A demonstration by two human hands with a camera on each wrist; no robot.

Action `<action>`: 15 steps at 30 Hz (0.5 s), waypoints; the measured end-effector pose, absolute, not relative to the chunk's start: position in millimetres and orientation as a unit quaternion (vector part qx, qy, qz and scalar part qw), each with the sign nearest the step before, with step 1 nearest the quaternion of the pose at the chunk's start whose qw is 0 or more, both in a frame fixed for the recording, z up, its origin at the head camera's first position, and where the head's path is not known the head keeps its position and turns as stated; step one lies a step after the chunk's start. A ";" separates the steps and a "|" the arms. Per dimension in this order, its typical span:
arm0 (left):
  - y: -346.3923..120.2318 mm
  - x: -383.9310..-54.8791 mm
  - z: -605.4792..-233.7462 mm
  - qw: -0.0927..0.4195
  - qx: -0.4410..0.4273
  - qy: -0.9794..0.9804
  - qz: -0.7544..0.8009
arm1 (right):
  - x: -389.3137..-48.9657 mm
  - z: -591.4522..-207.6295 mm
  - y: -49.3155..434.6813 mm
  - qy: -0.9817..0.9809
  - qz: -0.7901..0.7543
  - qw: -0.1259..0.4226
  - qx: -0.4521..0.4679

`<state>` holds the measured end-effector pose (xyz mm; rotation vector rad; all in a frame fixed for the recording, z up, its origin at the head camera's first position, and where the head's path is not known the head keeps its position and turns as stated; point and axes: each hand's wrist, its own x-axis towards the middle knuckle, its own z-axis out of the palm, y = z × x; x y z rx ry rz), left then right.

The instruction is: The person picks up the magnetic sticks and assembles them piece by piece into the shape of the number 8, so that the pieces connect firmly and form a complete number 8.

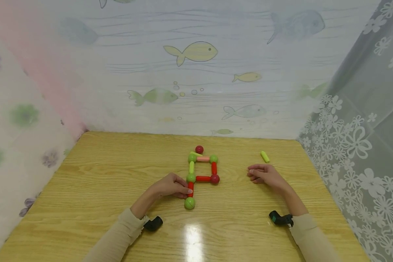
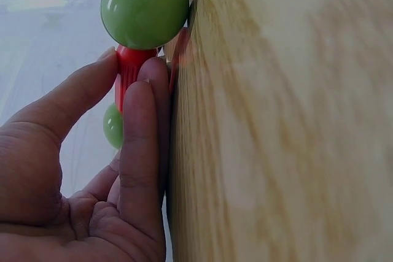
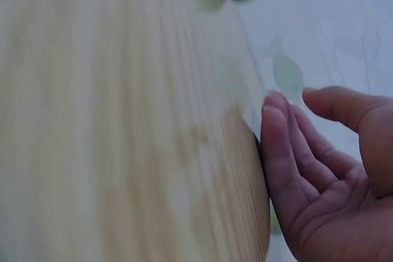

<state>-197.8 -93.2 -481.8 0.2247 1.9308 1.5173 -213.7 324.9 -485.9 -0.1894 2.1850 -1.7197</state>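
My left hand (image 1: 170, 185) pinches a red rod (image 1: 191, 189) between thumb and fingers. A green ball (image 1: 190, 203) sits at the rod's near end, large in the left wrist view as the green ball (image 2: 144, 7). The rod's far end meets another green ball (image 1: 191, 177), a corner of a square of rods and balls lying on the table. A dark red ball (image 1: 214, 178) forms the square's near right corner. Over the table's right side, my right hand (image 1: 266, 178) holds nothing, its fingers loosely bent and thumb apart.
A loose yellow-green rod (image 1: 265, 157) lies just beyond my right hand. Behind the square sit a dark red ball (image 1: 199, 149) and a yellow-green rod (image 1: 197, 154). The wooden table (image 1: 118, 156) ends at a fish-patterned curtain (image 1: 196, 109).
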 end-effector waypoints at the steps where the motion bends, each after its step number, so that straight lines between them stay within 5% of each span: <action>1: -93.2 -197.9 -481.9 0.331 0.086 0.739 0.580 | -215.7 -486.0 331.3 0.775 -0.610 0.159 -0.050; 10: -93.1 -197.7 -483.2 0.331 0.087 0.741 0.578 | -227.1 -490.6 369.4 0.789 -0.609 0.008 0.077; 15: -93.6 -198.8 -484.3 0.331 0.088 0.738 0.581 | -231.8 -491.6 371.1 0.810 -0.576 -0.012 0.105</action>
